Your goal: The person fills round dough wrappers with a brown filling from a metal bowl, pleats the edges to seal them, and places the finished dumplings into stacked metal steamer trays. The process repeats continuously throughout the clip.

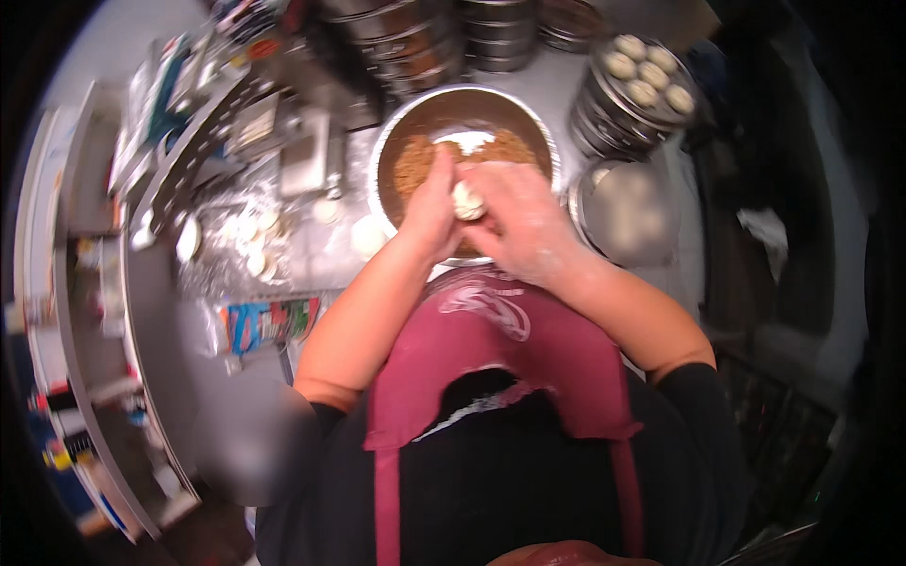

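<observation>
Above a large metal bowl (pixel 463 105), my two hands cup a small pleated dough bun (pixel 468 201). My left hand (pixel 433 206) supports its left side with the thumb pointing up. The fingers of my right hand (pixel 520 209) curl round it from the right, and flour dusts that wrist. Crumbly brown filling (pixel 412 168) lines the bowl on both sides, with part of the shiny bottom showing between. My hands and forearms hide the near part of the bowl.
Shaped buns (pixel 651 73) sit on a stacked steamer (pixel 612 117) at the back right. A round tray (pixel 577 205) stands below it, its contents blurred. Dough discs (pixel 258 233) lie on the floured worktop to the left, near a printed packet (pixel 272 325). More metal steamers (pixel 499 35) stand behind.
</observation>
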`<state>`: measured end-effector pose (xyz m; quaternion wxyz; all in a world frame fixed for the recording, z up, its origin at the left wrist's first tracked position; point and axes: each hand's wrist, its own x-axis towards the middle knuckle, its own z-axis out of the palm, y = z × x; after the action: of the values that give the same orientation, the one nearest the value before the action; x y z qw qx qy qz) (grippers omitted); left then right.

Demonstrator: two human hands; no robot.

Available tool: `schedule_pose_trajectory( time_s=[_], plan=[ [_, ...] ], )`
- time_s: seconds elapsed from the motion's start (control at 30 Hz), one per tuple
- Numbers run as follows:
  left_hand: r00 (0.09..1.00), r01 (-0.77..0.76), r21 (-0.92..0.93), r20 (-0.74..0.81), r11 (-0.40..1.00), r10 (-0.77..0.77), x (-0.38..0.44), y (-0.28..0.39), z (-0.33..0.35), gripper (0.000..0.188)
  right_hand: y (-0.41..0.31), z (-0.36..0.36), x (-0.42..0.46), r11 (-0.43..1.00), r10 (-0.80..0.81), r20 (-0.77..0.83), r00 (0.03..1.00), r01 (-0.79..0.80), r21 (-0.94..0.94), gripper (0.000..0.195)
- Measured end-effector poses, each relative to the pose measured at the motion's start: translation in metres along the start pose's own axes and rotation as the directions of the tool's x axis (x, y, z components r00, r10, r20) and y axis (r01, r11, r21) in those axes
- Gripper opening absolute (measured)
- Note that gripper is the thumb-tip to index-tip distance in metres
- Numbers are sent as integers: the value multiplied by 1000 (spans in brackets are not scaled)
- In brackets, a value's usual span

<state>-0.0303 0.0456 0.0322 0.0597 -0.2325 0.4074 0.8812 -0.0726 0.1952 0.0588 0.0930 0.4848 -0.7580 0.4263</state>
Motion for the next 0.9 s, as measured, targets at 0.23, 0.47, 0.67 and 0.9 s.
schedule_pose_trajectory(
  time_s=[0.23,0.47,0.67,0.9],
  plan=[
    [985,173,360,-84,917,-153,5,-21,-13,71,48,-18,-79,950,297,66,952,-288,-119,41],
    [977,129,192,-193,973,-92,11,-9,-45,52,123,-56,-129,845,402,-42,915,-388,-368,37],
    [976,132,149,-191,980,-102,5,-8,-49,48,125,-57,-120,768,450,192,872,-268,-582,39],
    [968,59,41,-247,997,-47,-9,0,-86,43,109,-88,-55,894,393,199,898,-322,-313,38]
  ],
)
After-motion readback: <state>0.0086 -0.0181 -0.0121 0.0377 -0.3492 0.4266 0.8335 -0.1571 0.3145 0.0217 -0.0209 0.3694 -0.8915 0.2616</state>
